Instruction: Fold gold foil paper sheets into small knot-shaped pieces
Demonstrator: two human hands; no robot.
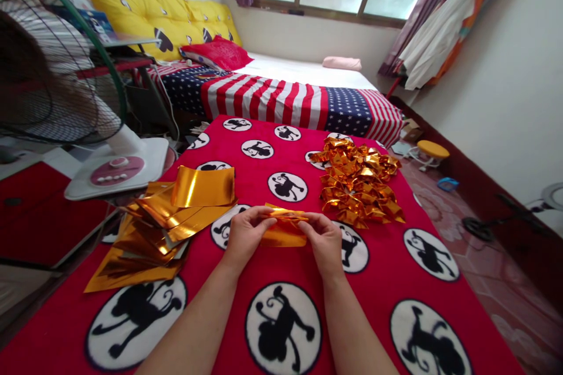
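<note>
Between both hands, over the middle of the table, is a sheet of shiny gold foil paper [284,235], partly folded along its upper part. My left hand [248,233] pinches its left end with thumb and fingers. The right end is gripped the same way by my right hand [323,237]. To the left lies a loose stack of flat gold foil sheets [202,187], some fanned out. A heap of folded gold foil pieces [358,181] sits on the right, past my right hand.
A red cloth with black monkey prints [281,269] covers the table. At the left stands an electric fan [116,170]. Behind are a bed with a stars-and-stripes cover [272,99] and a yellow cushion [153,9]. A yellow stool [433,149] is on the floor to the right.
</note>
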